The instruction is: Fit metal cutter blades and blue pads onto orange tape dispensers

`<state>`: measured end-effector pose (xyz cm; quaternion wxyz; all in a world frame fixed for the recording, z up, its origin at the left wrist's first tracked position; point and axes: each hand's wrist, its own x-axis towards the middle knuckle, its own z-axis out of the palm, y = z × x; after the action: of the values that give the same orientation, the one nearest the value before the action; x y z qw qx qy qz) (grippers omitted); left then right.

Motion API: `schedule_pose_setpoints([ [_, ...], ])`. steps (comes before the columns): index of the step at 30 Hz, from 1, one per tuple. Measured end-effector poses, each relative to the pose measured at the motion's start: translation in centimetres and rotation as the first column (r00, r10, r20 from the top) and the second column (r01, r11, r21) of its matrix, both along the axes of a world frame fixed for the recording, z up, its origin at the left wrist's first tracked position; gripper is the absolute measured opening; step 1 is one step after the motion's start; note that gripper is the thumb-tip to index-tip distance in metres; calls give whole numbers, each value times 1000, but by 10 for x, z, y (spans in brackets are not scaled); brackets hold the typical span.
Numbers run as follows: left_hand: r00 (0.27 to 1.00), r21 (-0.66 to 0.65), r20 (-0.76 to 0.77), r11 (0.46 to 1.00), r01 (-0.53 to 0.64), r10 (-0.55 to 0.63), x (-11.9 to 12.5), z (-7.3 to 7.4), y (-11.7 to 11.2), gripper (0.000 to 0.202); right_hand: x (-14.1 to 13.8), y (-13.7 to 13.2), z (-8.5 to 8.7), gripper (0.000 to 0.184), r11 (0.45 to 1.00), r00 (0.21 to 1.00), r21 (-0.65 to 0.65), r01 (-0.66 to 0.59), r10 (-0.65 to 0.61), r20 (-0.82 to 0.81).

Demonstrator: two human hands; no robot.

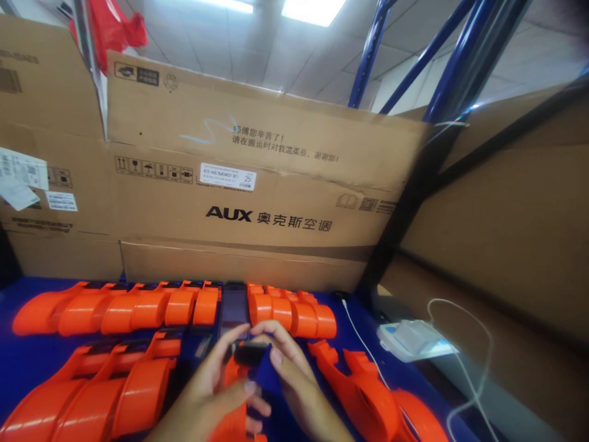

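- Orange plastic housing (231,373) sits low centre, above the blue table (27,362).
- Left hand (211,383) is closed round the housing; right hand (297,377) pinches the black piece (251,354) at its top (contact partly hidden).
- Judged step: seating the piece. The next move calls for square alignment and a firm press.

orange housing (234,376): glossy plastic, upright, mostly hidden, low centre
black piece (251,354): small, dark, seated on housing's top end

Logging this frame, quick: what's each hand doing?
Left hand: closed on orange plastic part.
Right hand: pinching small black piece atop it.
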<state>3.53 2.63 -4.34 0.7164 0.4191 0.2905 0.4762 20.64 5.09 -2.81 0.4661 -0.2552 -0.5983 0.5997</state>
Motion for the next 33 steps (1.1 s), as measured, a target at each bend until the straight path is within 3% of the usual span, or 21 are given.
schedule_pose_setpoints([
  [5, 999, 131, 20, 990, -44, 42, -3, 1, 0, 62, -8, 3, -9, 33, 981, 984, 100, 169, -174, 46],
  [12, 997, 96, -56, 994, -43, 49, -7, 3, 6, 55, -15, 1, -15, 33, 983, 983, 99, 155, -163, 81],
  [17, 996, 54, -60, 997, -58, 61, -11, 8, 6, 49, -12, 3, -11, 35, 970, 960, 121, 211, -229, 159],
  [21, 986, -58, 65, 987, -151, 155, -16, 6, 11, 50, -4, 6, -8, 33, 934, 858, 211, 290, -351, 374],
  [24, 964, -175, 206, 975, -134, 170, -21, 5, 14, 62, -1, 2, -6, 8, 952, 720, 255, 169, -296, 627],
  [26, 950, -213, 261, 970, -114, 169, -24, 6, 14, 66, -2, -3, -3, 9, 966, 636, 246, 75, -237, 734],
  [29, 942, -170, 299, 980, -104, 152, -27, 8, 13, 64, -6, -10, -1, 17, 964, 577, 266, -8, -213, 789],
  [33, 933, -129, 323, 984, -123, 159, -30, 5, 15, 56, -10, -11, -5, 22, 958, 554, 285, -13, -231, 800],
])
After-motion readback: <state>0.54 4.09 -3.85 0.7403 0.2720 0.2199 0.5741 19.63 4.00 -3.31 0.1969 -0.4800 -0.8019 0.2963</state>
